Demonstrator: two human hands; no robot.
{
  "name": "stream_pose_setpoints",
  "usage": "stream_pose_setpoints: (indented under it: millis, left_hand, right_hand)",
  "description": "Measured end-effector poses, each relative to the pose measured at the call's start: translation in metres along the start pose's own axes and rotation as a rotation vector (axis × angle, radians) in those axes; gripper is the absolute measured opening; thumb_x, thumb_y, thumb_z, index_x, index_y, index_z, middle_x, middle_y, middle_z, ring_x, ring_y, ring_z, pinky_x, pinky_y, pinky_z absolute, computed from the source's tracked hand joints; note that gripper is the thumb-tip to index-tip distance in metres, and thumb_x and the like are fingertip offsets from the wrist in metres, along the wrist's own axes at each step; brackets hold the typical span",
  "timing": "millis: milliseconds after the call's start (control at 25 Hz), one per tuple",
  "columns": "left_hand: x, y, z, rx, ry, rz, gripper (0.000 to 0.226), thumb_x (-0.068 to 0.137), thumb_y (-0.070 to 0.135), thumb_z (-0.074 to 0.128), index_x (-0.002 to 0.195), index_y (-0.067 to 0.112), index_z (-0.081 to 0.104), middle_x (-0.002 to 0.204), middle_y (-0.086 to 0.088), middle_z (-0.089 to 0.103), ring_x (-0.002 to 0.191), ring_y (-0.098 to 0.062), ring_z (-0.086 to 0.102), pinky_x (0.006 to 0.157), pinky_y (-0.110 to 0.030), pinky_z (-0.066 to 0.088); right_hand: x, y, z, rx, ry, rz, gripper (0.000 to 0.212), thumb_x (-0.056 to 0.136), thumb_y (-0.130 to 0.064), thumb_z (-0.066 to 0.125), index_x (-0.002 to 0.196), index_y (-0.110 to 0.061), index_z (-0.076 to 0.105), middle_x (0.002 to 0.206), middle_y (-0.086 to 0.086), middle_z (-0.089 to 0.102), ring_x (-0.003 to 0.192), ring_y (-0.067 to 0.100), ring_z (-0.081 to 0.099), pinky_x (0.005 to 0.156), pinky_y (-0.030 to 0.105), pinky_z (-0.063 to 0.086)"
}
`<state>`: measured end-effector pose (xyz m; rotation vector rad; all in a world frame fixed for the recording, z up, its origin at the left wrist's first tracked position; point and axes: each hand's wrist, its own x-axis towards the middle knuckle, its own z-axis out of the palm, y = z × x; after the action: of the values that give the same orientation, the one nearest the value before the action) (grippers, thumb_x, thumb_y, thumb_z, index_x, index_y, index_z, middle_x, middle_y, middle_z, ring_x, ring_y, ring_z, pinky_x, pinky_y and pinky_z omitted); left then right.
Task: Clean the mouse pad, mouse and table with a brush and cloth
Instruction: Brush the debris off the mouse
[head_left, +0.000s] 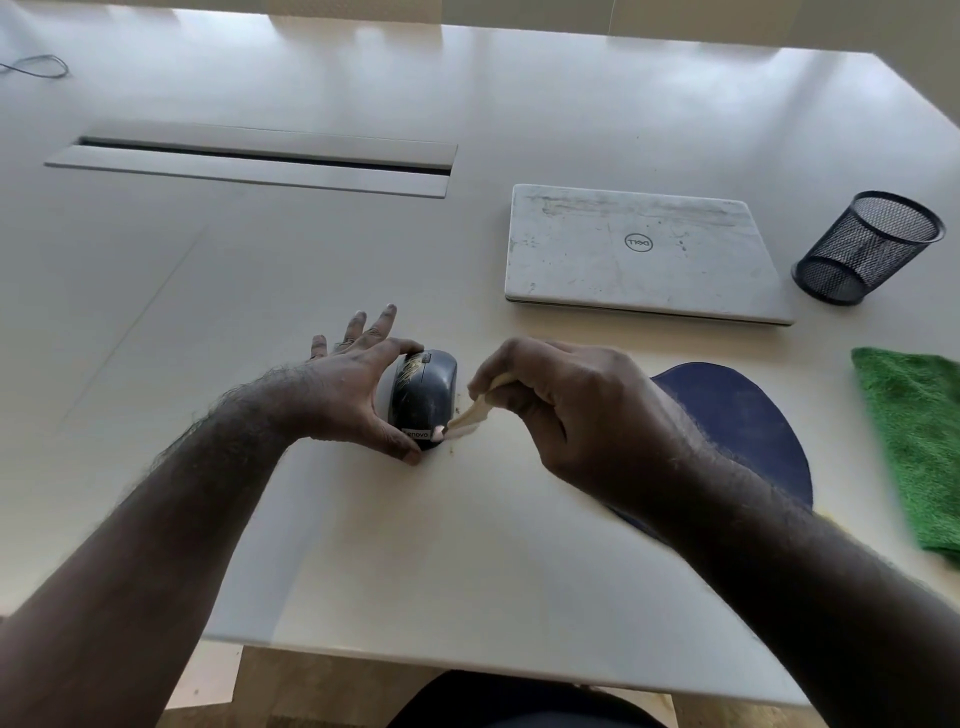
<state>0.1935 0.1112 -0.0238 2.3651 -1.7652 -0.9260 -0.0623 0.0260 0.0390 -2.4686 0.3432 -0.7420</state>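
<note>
A dark grey mouse sits on the white table near the middle. My left hand holds it between thumb and forefinger, other fingers spread straight. My right hand grips a small pale brush, whose tip touches the mouse's near right edge. Fine debris lies on the mouse's top and on the table beside the brush tip. The blue mouse pad lies partly under my right forearm. A green cloth lies at the right edge.
A closed, smudged white laptop lies beyond the mouse pad. A black mesh pen cup stands at the far right. A cable slot runs across the table's far left, with a thin wire in the corner.
</note>
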Motion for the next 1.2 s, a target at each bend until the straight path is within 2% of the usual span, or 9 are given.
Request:
stream_pose_setpoints:
  millis: [160, 240, 400, 480, 640, 880, 1080, 1120, 1200]
  left_hand:
    - [0.0, 0.001, -0.001, -0.005, -0.007, -0.003, 0.124, 0.048, 0.069, 0.082, 0.148, 0.04, 0.016, 0.156, 0.01, -0.031, 0.138, -0.015, -0.036, 0.113, -0.057, -0.018]
    - [0.0, 0.002, -0.001, 0.001, -0.005, -0.009, 0.123, 0.049, 0.067, 0.082, 0.149, 0.04, 0.015, 0.156, 0.01, -0.031, 0.138, -0.015, -0.036, 0.113, -0.057, -0.017]
    - [0.0, 0.001, -0.001, 0.001, -0.004, -0.004, 0.124, 0.048, 0.068, 0.082, 0.149, 0.04, 0.015, 0.156, 0.011, -0.031, 0.138, -0.015, -0.036, 0.113, -0.058, -0.017]
    - [0.0, 0.0, -0.001, -0.005, -0.007, -0.003, 0.123, 0.048, 0.067, 0.082, 0.148, 0.04, 0.015, 0.156, 0.011, -0.031, 0.138, -0.015, -0.036, 0.113, -0.058, -0.017]
    - [0.0, 0.0, 0.0, -0.003, -0.003, -0.003, 0.125, 0.046, 0.071, 0.081, 0.148, 0.042, 0.014, 0.156, 0.011, -0.03, 0.138, -0.015, -0.035, 0.113, -0.058, -0.015]
    - [0.002, -0.002, 0.001, -0.013, -0.004, 0.005, 0.128, 0.041, 0.076, 0.078, 0.148, 0.043, 0.014, 0.156, 0.013, -0.031, 0.138, -0.013, -0.036, 0.113, -0.056, -0.017]
    - [0.004, -0.005, 0.003, -0.002, 0.004, 0.015, 0.135, 0.029, 0.09, 0.066, 0.145, 0.046, 0.014, 0.156, 0.013, -0.03, 0.139, -0.014, -0.034, 0.113, -0.056, -0.015]
    - [0.004, -0.006, 0.003, 0.0, 0.007, 0.019, 0.135, 0.028, 0.091, 0.066, 0.145, 0.046, 0.014, 0.156, 0.013, -0.03, 0.138, -0.014, -0.034, 0.113, -0.056, -0.016]
    - [0.005, -0.007, 0.003, -0.008, 0.001, 0.022, 0.135, 0.029, 0.09, 0.067, 0.145, 0.046, 0.014, 0.156, 0.013, -0.029, 0.138, -0.014, -0.035, 0.112, -0.054, -0.017]
  right_hand:
    - [0.008, 0.003, 0.001, -0.002, 0.124, 0.024, 0.011, 0.096, -0.014, 0.062, 0.103, -0.012, 0.071, 0.092, -0.007, 0.071, 0.074, 0.009, 0.065, 0.064, 0.034, 0.055]
    - [0.008, 0.002, 0.006, -0.004, 0.083, 0.055, 0.012, 0.096, -0.014, 0.062, 0.104, -0.012, 0.071, 0.093, -0.006, 0.071, 0.074, 0.008, 0.064, 0.064, 0.034, 0.055]
    - [0.011, 0.006, -0.001, 0.0, 0.086, 0.026, 0.011, 0.093, -0.007, 0.064, 0.101, -0.012, 0.07, 0.089, -0.008, 0.072, 0.075, -0.002, 0.062, 0.067, 0.014, 0.049]
    - [0.013, 0.006, -0.001, 0.018, 0.114, 0.018, 0.009, 0.094, -0.008, 0.064, 0.101, -0.009, 0.071, 0.091, -0.006, 0.072, 0.077, 0.001, 0.064, 0.07, 0.017, 0.052]
    - [0.008, 0.001, 0.002, 0.022, 0.009, 0.017, 0.01, 0.094, -0.012, 0.064, 0.1, -0.017, 0.07, 0.089, -0.011, 0.07, 0.073, 0.002, 0.062, 0.064, 0.03, 0.055]
    - [0.005, -0.002, 0.001, 0.035, 0.048, -0.015, 0.011, 0.095, -0.018, 0.062, 0.102, -0.017, 0.071, 0.09, -0.016, 0.067, 0.074, -0.005, 0.06, 0.064, 0.021, 0.053]
    - [0.003, 0.004, -0.004, 0.06, 0.026, 0.023, 0.012, 0.092, -0.007, 0.062, 0.098, -0.014, 0.07, 0.086, -0.014, 0.072, 0.075, -0.006, 0.063, 0.067, 0.01, 0.049]
    - [0.004, 0.006, -0.003, 0.069, 0.047, 0.038, 0.012, 0.093, -0.007, 0.062, 0.098, -0.012, 0.071, 0.087, -0.014, 0.071, 0.077, -0.007, 0.064, 0.069, 0.009, 0.049]
    - [0.007, 0.007, 0.003, 0.1, 0.106, 0.099, 0.013, 0.093, -0.004, 0.062, 0.1, -0.01, 0.071, 0.09, -0.009, 0.074, 0.081, -0.003, 0.068, 0.073, 0.016, 0.055]
